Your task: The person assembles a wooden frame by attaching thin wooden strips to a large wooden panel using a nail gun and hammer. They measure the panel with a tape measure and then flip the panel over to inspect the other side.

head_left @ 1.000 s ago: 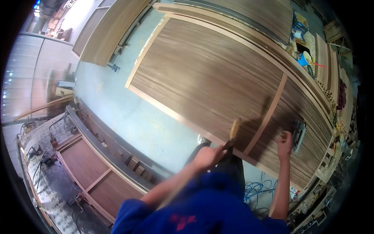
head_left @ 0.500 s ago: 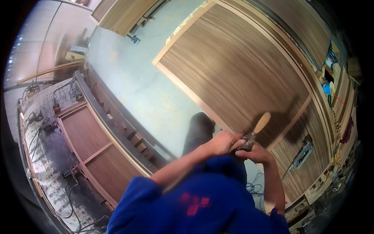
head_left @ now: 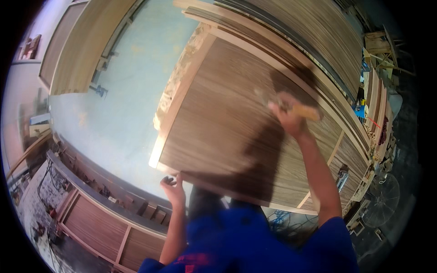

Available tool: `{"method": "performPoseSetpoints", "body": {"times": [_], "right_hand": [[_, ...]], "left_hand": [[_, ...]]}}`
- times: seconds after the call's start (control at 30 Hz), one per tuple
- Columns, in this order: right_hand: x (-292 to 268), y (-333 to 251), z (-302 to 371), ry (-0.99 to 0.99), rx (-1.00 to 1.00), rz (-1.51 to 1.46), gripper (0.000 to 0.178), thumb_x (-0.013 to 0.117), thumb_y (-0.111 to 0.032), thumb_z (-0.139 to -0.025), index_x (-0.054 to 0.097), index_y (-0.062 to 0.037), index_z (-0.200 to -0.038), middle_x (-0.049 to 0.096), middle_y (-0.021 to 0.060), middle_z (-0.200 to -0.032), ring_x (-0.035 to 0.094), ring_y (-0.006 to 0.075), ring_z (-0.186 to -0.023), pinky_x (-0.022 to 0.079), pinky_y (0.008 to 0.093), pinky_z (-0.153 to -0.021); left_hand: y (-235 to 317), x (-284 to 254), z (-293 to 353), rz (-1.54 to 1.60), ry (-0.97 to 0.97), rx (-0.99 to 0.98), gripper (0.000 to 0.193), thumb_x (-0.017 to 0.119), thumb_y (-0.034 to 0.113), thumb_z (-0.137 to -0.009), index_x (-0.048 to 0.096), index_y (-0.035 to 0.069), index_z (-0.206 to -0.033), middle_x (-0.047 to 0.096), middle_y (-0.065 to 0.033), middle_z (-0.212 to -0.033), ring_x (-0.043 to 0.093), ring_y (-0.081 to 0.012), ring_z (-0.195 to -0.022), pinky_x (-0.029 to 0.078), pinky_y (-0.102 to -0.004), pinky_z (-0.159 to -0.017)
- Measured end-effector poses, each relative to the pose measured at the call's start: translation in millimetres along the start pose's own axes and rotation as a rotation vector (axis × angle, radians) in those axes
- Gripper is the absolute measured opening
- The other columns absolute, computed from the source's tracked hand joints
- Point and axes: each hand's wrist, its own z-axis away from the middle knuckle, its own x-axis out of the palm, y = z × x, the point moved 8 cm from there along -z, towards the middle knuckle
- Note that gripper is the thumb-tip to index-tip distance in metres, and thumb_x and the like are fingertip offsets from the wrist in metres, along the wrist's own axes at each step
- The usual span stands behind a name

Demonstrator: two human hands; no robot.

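A large wood-grain panel in a paler wooden frame [head_left: 214, 104] lies flat in front of me. Over its far right half, my right hand [head_left: 287, 113] grips a scraper with a pale wooden handle [head_left: 307, 112]; its blade points left and is blurred by motion. Whether the blade touches the panel I cannot tell. At the panel's near left corner is my left hand [head_left: 174, 189], fingers curled in, thumb against the frame's edge. Anything inside those fingers is hidden. A metal hand tool [head_left: 342, 177] rests on the panel's right section.
Long wooden strips [head_left: 255, 34] lie along the panel's far side. A blue and white cup [head_left: 361, 111] stands at the right, near a round fan guard [head_left: 381, 200]. At lower left, another framed panel [head_left: 98, 223] lies on a bench. Blue cable [head_left: 280, 218] coils below the near edge.
My hands have parted. The right one has carried the scraper out over the panel and turned its blade left; the left has moved to the near left corner. My view has shifted.
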Motion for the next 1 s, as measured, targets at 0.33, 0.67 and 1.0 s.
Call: {"method": "performPoseSetpoints", "body": {"times": [0.33,0.67,1.0], "right_hand": [[57.7,-12.9,-198.1,-0.105,-0.309,0.424,0.025,0.069,-0.027,-0.096,0.071,-0.0023,-0.097,0.070,0.0155,-0.097,0.068,0.0382,-0.090,0.055,0.0440,-0.077],[47.6,1.0,-208.8,0.000,-0.257,0.388,0.011,0.071,-0.017,-0.095,0.071,-0.0077,-0.101,0.066,0.0108,-0.092,0.066,0.0347,-0.085,0.053,0.0423,-0.072],[58.1,23.3,-230.3,-0.312,0.162,0.499,0.028,0.074,-0.032,-0.095,0.070,-0.0048,-0.095,0.069,0.0137,-0.100,0.067,0.0369,-0.088,0.054,0.0436,-0.073]], "left_hand": [[34.5,24.3,-58.4,-0.082,-0.493,0.001,0.069,0.061,0.050,-0.104,0.042,0.004,-0.057,0.039,0.0008,-0.056,0.038,-0.0127,-0.056,0.034,-0.0371,-0.053],[59.8,19.9,-54.7,-0.035,-0.615,-0.100,0.053,0.064,0.038,-0.104,0.055,0.000,-0.068,0.051,-0.0038,-0.064,0.045,-0.0154,-0.063,0.038,-0.0398,-0.058],[64.1,19.0,-57.6,-0.037,-0.477,0.050,0.053,0.065,0.042,-0.104,0.058,0.000,-0.073,0.053,-0.0039,-0.066,0.048,-0.0167,-0.064,0.041,-0.0410,-0.059]]}}
